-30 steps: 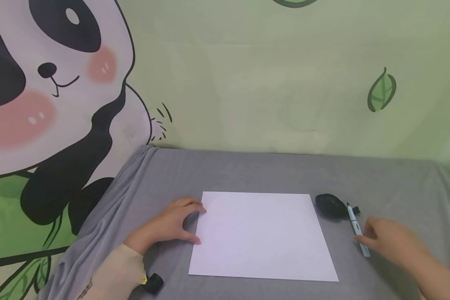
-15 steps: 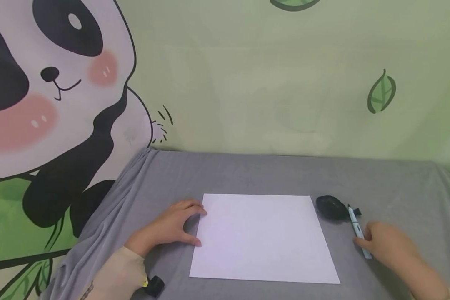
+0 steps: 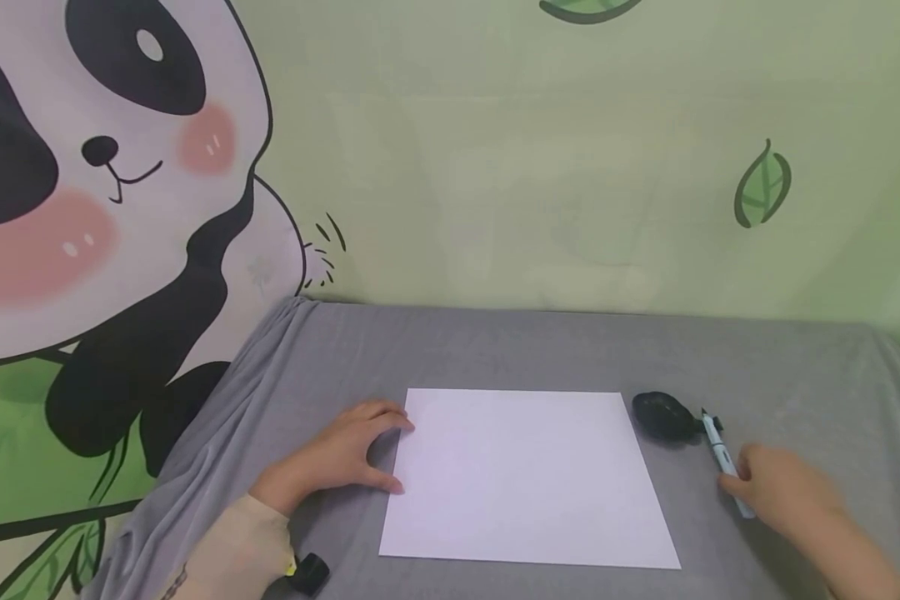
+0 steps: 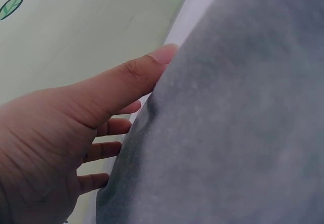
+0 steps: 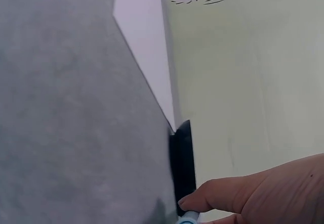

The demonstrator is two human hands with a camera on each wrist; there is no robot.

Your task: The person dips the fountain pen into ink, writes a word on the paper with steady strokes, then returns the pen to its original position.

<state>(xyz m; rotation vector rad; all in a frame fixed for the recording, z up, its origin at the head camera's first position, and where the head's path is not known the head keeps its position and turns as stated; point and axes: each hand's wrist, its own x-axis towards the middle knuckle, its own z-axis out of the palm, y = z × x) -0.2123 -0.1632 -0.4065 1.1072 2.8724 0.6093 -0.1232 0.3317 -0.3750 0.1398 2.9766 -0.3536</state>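
A blank white sheet of paper lies flat on the grey cloth. At its left edge my left hand rests with thumb and fingers spread, the fingertips on the paper's border. The left wrist view shows that thumb stretched along the sheet's edge. My right hand pinches a light blue pen near its lower end, the dark tip pointing away from me. In the right wrist view only the pen's end shows below the thumb.
Between paper and pen sits a rounded black object with a small narrow end, partly behind the pen. A small black block is by the left sleeve. Grey cloth runs back to a green wall with a painted panda.
The right hand has closed on the pen and shifted it slightly to the right, away from the black object. The left hand stays at the paper's edge.
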